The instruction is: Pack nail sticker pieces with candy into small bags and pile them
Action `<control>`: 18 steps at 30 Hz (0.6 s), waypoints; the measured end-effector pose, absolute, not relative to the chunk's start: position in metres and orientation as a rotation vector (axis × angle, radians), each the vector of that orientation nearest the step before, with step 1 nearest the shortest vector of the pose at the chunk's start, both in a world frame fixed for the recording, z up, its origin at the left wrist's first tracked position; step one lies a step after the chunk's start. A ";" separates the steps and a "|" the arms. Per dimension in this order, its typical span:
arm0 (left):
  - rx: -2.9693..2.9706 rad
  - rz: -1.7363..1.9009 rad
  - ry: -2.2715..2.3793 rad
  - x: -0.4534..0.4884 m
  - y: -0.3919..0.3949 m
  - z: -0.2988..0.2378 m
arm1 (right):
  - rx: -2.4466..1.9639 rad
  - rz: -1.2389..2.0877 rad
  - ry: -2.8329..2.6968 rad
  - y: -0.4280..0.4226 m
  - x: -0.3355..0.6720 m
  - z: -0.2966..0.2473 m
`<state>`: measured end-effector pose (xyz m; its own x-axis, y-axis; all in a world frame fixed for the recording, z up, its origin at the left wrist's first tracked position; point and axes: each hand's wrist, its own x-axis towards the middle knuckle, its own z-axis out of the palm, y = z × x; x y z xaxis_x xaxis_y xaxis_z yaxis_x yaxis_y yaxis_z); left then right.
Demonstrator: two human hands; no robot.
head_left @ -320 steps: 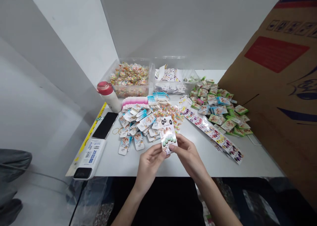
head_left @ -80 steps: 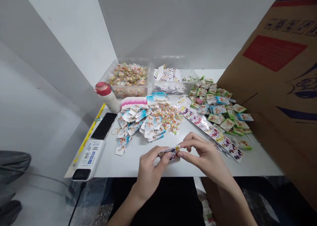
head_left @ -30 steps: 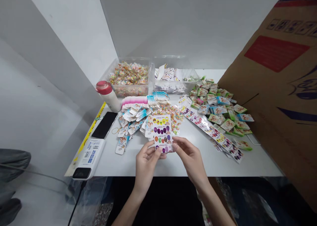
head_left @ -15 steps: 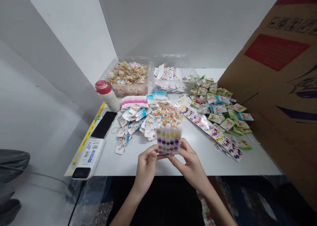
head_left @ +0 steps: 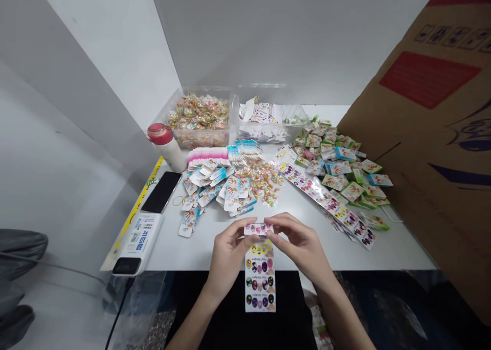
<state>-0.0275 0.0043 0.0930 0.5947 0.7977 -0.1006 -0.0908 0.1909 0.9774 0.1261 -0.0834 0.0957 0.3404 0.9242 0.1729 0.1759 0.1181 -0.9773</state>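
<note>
Head view: left hand (head_left: 227,253) at nine o'clock and right hand (head_left: 303,243) at three pinch the sticker strip (head_left: 260,284) near its top, apparently for level support, its tail hanging toward six.

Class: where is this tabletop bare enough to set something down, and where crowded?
Bare: between the white device and left hand; before the sticker strip, right of the right hand. Crowded: centre to back, with flat cartons, clear tubs, heaped boxes.

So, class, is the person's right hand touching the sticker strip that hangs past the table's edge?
Touching: the head view shows the right hand gripping the sticker strip near its top, thumb tip over its face.
</note>
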 end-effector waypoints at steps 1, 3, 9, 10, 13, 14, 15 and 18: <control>1.253 0.719 0.736 -0.028 0.005 0.092 | -1.370 0.775 -1.089 -0.082 0.126 0.095; 1.291 0.723 0.763 -0.028 0.006 0.090 | -1.405 0.826 -1.018 -0.080 0.125 0.093; 1.255 0.711 0.806 -0.023 0.003 0.085 | -1.402 0.977 -0.843 -0.071 0.119 0.090; 1.238 0.740 0.833 -0.022 0.002 0.085 | -1.376 1.025 -0.837 -0.070 0.118 0.089; 1.188 0.776 0.876 -0.020 0.002 0.084 | -1.314 1.143 -0.804 -0.069 0.118 0.086; 1.181 0.772 0.873 -0.021 0.003 0.085 | -1.305 1.148 -0.785 -0.069 0.119 0.085; 1.179 0.757 0.859 -0.021 0.004 0.085 | -1.301 1.132 -0.768 -0.069 0.119 0.084; 1.182 0.652 0.758 -0.024 0.006 0.087 | -1.313 0.997 -0.778 -0.070 0.122 0.085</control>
